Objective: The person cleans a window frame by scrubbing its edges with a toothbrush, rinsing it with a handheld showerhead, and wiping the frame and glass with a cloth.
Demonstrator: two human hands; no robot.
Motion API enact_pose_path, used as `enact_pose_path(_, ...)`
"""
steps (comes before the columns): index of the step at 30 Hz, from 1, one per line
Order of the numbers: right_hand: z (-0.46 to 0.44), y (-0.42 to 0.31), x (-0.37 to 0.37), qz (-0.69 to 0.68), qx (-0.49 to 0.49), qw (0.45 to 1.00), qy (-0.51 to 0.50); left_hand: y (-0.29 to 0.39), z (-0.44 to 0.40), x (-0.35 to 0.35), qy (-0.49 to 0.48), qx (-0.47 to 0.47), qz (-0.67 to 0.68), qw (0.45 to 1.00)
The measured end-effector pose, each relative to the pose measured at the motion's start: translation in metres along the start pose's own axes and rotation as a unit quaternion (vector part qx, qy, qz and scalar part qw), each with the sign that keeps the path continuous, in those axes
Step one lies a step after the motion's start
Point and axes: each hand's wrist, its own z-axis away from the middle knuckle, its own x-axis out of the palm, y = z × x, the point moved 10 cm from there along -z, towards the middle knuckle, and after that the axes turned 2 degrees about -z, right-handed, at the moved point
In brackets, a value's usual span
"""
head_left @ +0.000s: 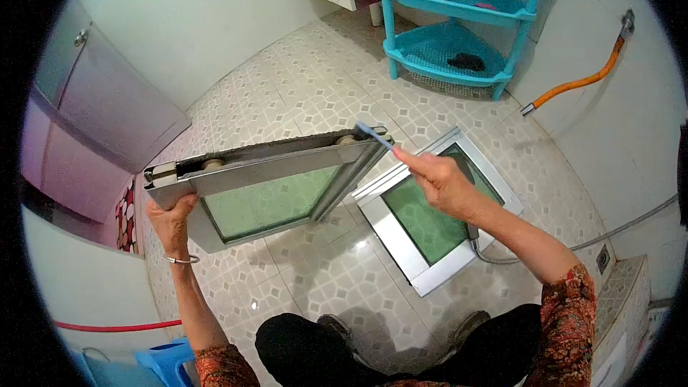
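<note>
My left hand (170, 223) is closed around the lower left corner of a framed glass window sash (269, 179), which stands tilted above the tiled floor. Along its upper edge runs an open channel with dark grime and small rollers in it. Between the fingers of my right hand (444, 185) is a toothbrush (375, 135) with a pale blue head and a pinkish handle end. Its head is at the right end of the channel; whether the bristles touch it is hard to see. Under my right forearm, a second window sash (423, 272) lies flat on the floor.
A shower hose (502, 260) runs from the right wall onto the flat sash. A blue corner shelf (450, 11) stands at the back. An orange hose (579, 84) hangs on the right wall. At left are a door (122, 93) and a blue plastic stool (168, 362).
</note>
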Motion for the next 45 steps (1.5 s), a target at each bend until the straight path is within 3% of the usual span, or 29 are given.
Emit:
enact_pose_path(5,0.037,0.075,0.009,0.029,0.093,0.995,-0.016,-0.004,-0.001,-0.003,-0.013,0.027,-0.023,0.999)
enact_pose_path(9,0.009,0.021,-0.009,-0.06,0.022,0.994,0.09,-0.012,-0.007,-0.002,0.008,0.034,0.002,0.999)
enact_pose_path(16,-0.003,0.063,0.0,-0.071,0.117,0.99,0.041,-0.007,-0.008,0.004,-0.005,0.01,-0.053,0.999)
enact_pose_path(19,-0.006,0.055,-0.022,-0.118,0.125,0.979,0.11,-0.019,-0.013,0.003,-0.009,-0.024,-0.061,0.998)
enact_pose_path(22,-0.002,0.063,0.007,-0.097,0.099,0.99,0.027,-0.013,-0.013,0.012,-0.028,-0.004,0.015,0.999)
enact_pose_path(25,0.024,0.097,0.01,0.042,0.061,0.997,0.019,-0.018,-0.016,0.002,-0.045,0.063,-0.13,0.988)
enact_pose_path(26,0.043,0.137,0.013,0.059,0.146,0.987,0.0,-0.021,-0.015,0.0,-0.033,0.049,-0.112,0.992)
enact_pose_path(29,0.078,0.156,-0.033,0.032,0.298,0.947,0.111,-0.03,-0.018,-0.003,0.003,0.001,-0.057,0.998)
enact_pose_path(32,0.113,0.195,-0.023,0.08,0.357,0.93,0.046,-0.047,-0.023,-0.013,0.013,-0.036,-0.036,0.999)
enact_pose_path(36,0.189,0.252,0.022,0.03,0.395,0.916,0.059,-0.051,-0.019,-0.024,0.039,-0.018,-0.025,0.999)
enact_pose_path(40,0.205,0.201,0.011,0.251,0.267,0.92,0.139,-0.087,-0.019,-0.062,0.057,-0.043,-0.051,0.996)
enact_pose_path(43,0.231,0.217,0.033,0.232,0.36,0.903,0.039,-0.09,-0.017,-0.062,0.059,-0.042,-0.042,0.996)
enact_pose_path(45,0.237,0.221,0.041,0.227,0.393,0.891,0.024,-0.089,-0.017,-0.06,0.053,-0.038,-0.059,0.996)
